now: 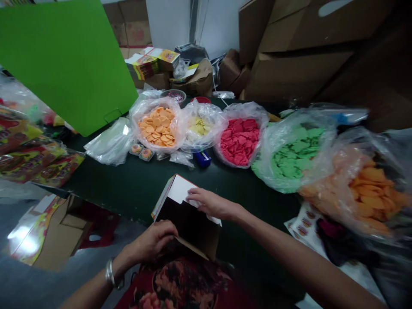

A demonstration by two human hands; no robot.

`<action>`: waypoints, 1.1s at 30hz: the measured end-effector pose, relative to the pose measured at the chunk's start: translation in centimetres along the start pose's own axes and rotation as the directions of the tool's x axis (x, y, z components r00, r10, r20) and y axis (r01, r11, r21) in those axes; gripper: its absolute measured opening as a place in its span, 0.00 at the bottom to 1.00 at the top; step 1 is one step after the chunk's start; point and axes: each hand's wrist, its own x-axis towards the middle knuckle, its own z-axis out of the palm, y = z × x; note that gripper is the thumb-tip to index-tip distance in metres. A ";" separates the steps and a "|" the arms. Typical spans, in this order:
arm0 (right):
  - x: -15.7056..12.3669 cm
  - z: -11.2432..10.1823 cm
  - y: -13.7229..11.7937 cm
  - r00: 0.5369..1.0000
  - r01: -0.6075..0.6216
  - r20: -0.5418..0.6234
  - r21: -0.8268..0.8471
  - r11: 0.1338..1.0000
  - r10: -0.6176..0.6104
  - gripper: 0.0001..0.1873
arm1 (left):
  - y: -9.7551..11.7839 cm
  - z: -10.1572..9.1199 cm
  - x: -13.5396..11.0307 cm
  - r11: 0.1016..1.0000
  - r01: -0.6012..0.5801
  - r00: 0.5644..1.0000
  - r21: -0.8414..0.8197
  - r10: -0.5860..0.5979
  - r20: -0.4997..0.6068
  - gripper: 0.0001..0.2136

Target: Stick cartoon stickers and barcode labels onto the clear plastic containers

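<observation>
A cardboard box stands tilted at the near edge of the dark table, its mouth toward me and its inside in shadow. Its white flap is folded up at the far side. My left hand grips the near left edge, fingers curled over the rim. At the far rim, my right hand has bent fingers on the flap, closed against the card. No contents can be made out in the box. Beyond it lie a small blue object and two small clear packs with round pieces.
Clear bags of orange discs, yellow pieces, red pieces, green pieces and darker orange pieces line the table. A green panel rises at left beside printed packs. Cartons are stacked behind.
</observation>
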 end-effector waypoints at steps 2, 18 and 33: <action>0.8 -0.3 0.9 0.999 -0.015 -0.031 -0.007 1.000 0.015 0.29 | -0.2 -0.1 0.0 1.000 -0.010 1.000 -0.011 0.011 0.021 0.07; 0.6 -0.4 2.8 0.991 -0.002 -0.133 0.110 0.994 0.017 0.19 | 6.1 -0.3 6.1 0.935 0.212 0.977 -0.284 -0.205 0.055 0.26; -6.5 7.7 -0.8 0.738 -0.277 -0.541 0.300 0.913 0.402 0.41 | 4.4 0.5 11.0 0.568 -0.108 0.981 0.816 -0.072 0.180 0.10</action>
